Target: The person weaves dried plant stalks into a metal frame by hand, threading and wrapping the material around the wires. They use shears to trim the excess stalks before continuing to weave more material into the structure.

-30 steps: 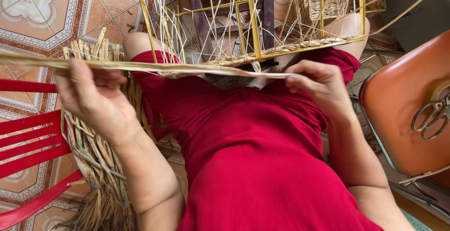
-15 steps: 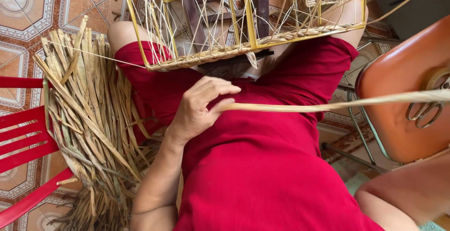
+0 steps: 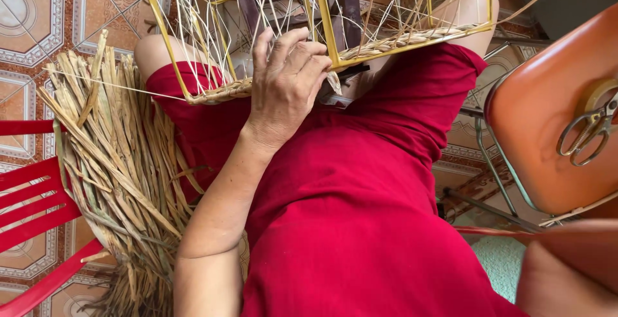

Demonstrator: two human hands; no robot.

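A yellow wire basket frame (image 3: 327,28) with thin upright strands rests on my knees, over my red dress (image 3: 360,214). A band of woven straw (image 3: 412,37) runs along its lower rim. My left hand (image 3: 286,79) lies on that rim near the middle, its fingers curled over the weave and the yellow bar. Only my right arm (image 3: 573,265) shows, at the bottom right corner; the right hand is out of frame.
A thick bundle of dried straw (image 3: 122,162) lies to my left, partly on a red plastic chair (image 3: 32,207). An orange chair (image 3: 547,137) stands to the right with scissors (image 3: 586,130) on its seat. The floor is patterned tile (image 3: 38,14).
My left hand has risen from my lap to the basket's woven rim. The long strand stretched out to the right is gone from view, and the right hand has left the frame.
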